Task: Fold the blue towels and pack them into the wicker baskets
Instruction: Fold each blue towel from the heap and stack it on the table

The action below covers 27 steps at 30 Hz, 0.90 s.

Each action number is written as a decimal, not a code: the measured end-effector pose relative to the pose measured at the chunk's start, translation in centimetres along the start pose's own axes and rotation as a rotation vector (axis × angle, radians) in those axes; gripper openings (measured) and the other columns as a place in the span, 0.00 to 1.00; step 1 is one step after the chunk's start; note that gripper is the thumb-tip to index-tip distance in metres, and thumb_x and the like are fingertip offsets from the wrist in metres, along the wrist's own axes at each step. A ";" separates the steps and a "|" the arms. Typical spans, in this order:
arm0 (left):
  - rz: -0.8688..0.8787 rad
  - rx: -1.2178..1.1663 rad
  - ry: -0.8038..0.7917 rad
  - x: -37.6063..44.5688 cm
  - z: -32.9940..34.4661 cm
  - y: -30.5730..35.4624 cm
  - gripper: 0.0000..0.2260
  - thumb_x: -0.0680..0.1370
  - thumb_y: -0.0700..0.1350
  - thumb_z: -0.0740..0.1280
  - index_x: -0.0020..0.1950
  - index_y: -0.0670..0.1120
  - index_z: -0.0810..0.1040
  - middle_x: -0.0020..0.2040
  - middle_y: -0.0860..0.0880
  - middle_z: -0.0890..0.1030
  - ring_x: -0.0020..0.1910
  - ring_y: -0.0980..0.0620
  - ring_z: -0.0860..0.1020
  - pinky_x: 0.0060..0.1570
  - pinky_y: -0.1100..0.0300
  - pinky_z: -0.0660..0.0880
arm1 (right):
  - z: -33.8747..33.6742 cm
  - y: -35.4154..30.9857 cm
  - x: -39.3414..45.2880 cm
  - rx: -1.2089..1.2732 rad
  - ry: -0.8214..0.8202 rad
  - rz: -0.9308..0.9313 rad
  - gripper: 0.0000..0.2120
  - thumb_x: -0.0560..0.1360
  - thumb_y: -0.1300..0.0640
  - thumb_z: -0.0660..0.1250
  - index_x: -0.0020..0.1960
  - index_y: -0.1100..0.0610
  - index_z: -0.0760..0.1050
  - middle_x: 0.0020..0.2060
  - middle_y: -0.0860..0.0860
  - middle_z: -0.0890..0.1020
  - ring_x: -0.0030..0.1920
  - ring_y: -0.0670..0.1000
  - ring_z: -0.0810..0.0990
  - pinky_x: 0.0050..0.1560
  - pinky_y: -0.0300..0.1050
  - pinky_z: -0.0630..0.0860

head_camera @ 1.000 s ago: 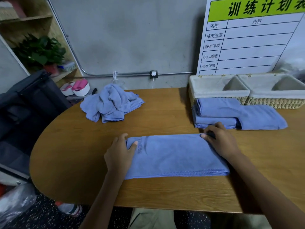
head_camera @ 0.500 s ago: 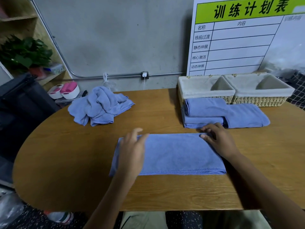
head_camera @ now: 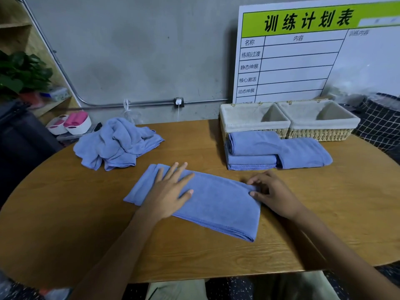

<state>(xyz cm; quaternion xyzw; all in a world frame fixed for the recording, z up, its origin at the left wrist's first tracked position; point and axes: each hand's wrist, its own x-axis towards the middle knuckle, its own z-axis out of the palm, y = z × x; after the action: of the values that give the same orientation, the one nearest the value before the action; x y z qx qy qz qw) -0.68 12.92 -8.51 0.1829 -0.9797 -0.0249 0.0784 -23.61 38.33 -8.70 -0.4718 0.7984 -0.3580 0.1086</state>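
Note:
A blue towel (head_camera: 216,204), folded into a long strip, lies slanted on the wooden table (head_camera: 65,213) in front of me. My left hand (head_camera: 171,191) rests flat on its left half with the fingers spread. At the strip's far right corner, my right hand (head_camera: 275,193) pinches the edge with curled fingers. Two folded blue towels (head_camera: 251,152) are stacked in front of the left wicker basket (head_camera: 249,126), and a third folded towel (head_camera: 303,154) lies beside them, before the right wicker basket (head_camera: 320,134). Both cloth-lined baskets look empty. A crumpled heap of blue towels (head_camera: 116,144) sits at the back left.
A large white chart board (head_camera: 303,57) leans on the wall behind the baskets. A chequered black bag (head_camera: 383,124) stands at the right of them. Left of the table are pink and white tubs (head_camera: 73,124), a potted plant (head_camera: 21,72) and a dark bag (head_camera: 21,137).
My left hand left the towel's left end and now lies flat on top of the strip. The towel has turned to lie slanted. My right hand stays at the right corner.

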 end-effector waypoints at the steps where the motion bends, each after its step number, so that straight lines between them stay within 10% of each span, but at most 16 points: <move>1: 0.068 -0.050 0.101 -0.5 -0.1 1.8 0.25 0.80 0.64 0.50 0.74 0.58 0.71 0.79 0.52 0.64 0.78 0.48 0.61 0.73 0.43 0.59 | -0.3 0.0 -0.2 0.015 -0.031 -0.012 0.14 0.73 0.59 0.76 0.52 0.44 0.78 0.51 0.43 0.74 0.49 0.42 0.75 0.48 0.33 0.71; 6: 0.310 -0.255 0.149 -3.4 0.7 14.1 0.16 0.75 0.66 0.64 0.52 0.55 0.76 0.51 0.56 0.72 0.52 0.53 0.72 0.51 0.51 0.68 | -1.9 0.6 1.4 0.003 0.005 -0.009 0.05 0.73 0.49 0.76 0.46 0.44 0.81 0.45 0.47 0.82 0.47 0.44 0.78 0.48 0.41 0.74; 13: 0.183 -0.246 0.244 -3.3 2.3 16.6 0.18 0.71 0.66 0.66 0.40 0.53 0.65 0.41 0.58 0.66 0.43 0.55 0.67 0.44 0.55 0.67 | -2.7 0.6 2.1 -0.165 -0.161 -0.019 0.08 0.76 0.48 0.72 0.39 0.47 0.78 0.41 0.48 0.80 0.43 0.45 0.76 0.46 0.49 0.72; 17: 0.189 -0.268 0.279 -3.5 2.4 16.6 0.15 0.72 0.60 0.67 0.39 0.52 0.65 0.40 0.57 0.66 0.42 0.54 0.68 0.42 0.54 0.69 | -2.6 0.3 1.6 -0.027 -0.127 0.015 0.10 0.79 0.52 0.68 0.40 0.52 0.77 0.37 0.42 0.79 0.38 0.36 0.76 0.40 0.34 0.68; 27: 0.227 -0.322 0.385 -3.9 2.3 16.8 0.13 0.72 0.51 0.70 0.36 0.49 0.68 0.36 0.54 0.69 0.38 0.54 0.69 0.38 0.55 0.70 | -2.9 -1.2 1.1 0.292 -0.245 0.049 0.05 0.77 0.65 0.69 0.51 0.58 0.77 0.47 0.52 0.81 0.38 0.42 0.78 0.37 0.42 0.76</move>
<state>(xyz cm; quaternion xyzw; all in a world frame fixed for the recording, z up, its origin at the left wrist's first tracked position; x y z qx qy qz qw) -3.43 30.00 -10.02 0.0587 -0.9443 -0.1361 0.2938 -24.84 38.38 -5.63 -0.4715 0.7300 -0.4072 0.2809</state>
